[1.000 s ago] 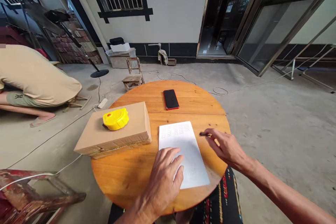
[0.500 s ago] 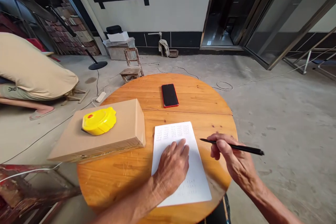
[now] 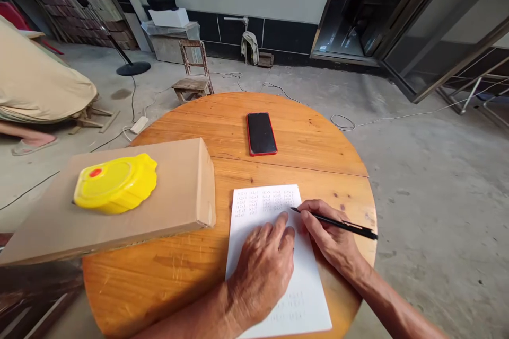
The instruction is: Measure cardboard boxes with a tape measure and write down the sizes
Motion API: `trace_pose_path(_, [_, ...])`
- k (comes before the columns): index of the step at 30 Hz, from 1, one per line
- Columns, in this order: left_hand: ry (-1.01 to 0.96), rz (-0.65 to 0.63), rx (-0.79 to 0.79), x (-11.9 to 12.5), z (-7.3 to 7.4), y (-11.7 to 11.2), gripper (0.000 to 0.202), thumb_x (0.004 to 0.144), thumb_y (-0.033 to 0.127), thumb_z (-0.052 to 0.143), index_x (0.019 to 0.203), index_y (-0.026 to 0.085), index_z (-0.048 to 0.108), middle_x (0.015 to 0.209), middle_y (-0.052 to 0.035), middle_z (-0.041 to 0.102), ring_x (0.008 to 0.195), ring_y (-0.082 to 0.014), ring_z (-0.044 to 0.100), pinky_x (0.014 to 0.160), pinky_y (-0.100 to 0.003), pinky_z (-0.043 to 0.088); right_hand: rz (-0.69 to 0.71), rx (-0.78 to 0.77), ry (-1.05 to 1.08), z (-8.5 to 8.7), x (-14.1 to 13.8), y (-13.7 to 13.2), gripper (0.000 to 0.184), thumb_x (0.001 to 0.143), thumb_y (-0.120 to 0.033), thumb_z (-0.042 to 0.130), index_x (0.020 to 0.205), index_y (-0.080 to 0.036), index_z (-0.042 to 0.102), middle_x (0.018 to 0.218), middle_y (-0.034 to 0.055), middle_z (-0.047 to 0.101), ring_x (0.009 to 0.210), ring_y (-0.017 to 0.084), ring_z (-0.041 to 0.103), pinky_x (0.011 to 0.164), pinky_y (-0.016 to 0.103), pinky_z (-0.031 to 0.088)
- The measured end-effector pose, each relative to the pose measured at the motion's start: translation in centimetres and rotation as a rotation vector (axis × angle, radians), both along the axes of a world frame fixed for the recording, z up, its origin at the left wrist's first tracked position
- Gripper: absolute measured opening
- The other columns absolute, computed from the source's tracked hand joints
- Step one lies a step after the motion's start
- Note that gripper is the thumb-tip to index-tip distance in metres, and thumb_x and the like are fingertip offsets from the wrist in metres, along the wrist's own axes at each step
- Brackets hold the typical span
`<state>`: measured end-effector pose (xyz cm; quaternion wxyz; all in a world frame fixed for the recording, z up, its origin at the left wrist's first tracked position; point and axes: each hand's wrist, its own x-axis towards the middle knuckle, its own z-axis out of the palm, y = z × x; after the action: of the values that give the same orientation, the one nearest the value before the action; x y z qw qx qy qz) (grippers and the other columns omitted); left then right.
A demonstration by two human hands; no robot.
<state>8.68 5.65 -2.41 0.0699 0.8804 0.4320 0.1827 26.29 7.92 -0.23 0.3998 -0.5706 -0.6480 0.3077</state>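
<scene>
A: Hands?
B: Left hand (image 3: 262, 270) open, flat on paper (image 3: 306, 291). Right hand (image 3: 330, 238) pinched round pen (image 3: 334, 222), tip on paper.
A: Paper where?
B: Worktop (image 3: 310, 153), 5 o'clock. Phone (image 3: 261, 133) at 12, box (image 3: 178, 190) at 9.

- The sheet of paper (image 3: 270, 206) lies at the near side of the tabletop (image 3: 310, 148).
- The left hand (image 3: 262, 270) lies flat on the sheet. The right hand (image 3: 330, 238), just beside it, holds a pen (image 3: 334, 222) with its tip over the sheet.
- The cardboard box (image 3: 178, 190) lies left of the sheet and overhangs the tabletop's left edge, with a tape measure (image 3: 115, 183) on top.
- The phone (image 3: 261, 133) lies behind the sheet.
</scene>
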Motion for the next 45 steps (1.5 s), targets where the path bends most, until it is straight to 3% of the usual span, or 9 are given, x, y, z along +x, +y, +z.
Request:
trace_pose_path(15, [-0.006, -0.017, -0.047, 0.0, 0.4, 0.3, 0.029, 0.09, 0.011, 0.047, 0.116, 0.015, 0.06, 0.132, -0.0091, 0.061, 0.088, -0.025, 0.063, 0.075, -0.045, 0.056, 0.009, 0.027, -0.094, -1.0, -0.5, 1.2, 0.016, 0.091, -0.022, 0.049, 0.083, -0.019, 0.063, 0.077, 0.0024, 0.068, 0.069, 0.014, 0.062, 0.065, 0.026, 0.049])
trace_pose_path(37, [-0.014, -0.02, -0.09, 0.0, 0.5, 0.4, 0.022, 0.09, 0.01, 0.048, 0.106, 0.017, 0.061, 0.134, -0.0077, 0.06, 0.09, -0.0243, 0.063, 0.077, -0.044, 0.055, 0.063, 0.017, -0.143, -0.6, -0.8, 1.1, 0.016, 0.09, -0.019, 0.049, 0.079, -0.02, 0.061, 0.069, -0.0006, 0.064, 0.062, 0.012, 0.057, 0.061, 0.024, 0.047])
trace_pose_path(45, [-0.008, -0.015, -0.073, -0.1, 0.5, 0.3, 0.029, 0.09, 0.011, 0.048, 0.115, 0.016, 0.06, 0.137, -0.0078, 0.059, 0.089, -0.025, 0.063, 0.076, -0.045, 0.056, -0.032, 0.014, -0.072, -1.0, -0.4, 0.9, 0.015, 0.091, -0.023, 0.051, 0.083, -0.02, 0.064, 0.077, 0.0023, 0.069, 0.067, 0.015, 0.062, 0.061, 0.026, 0.049])
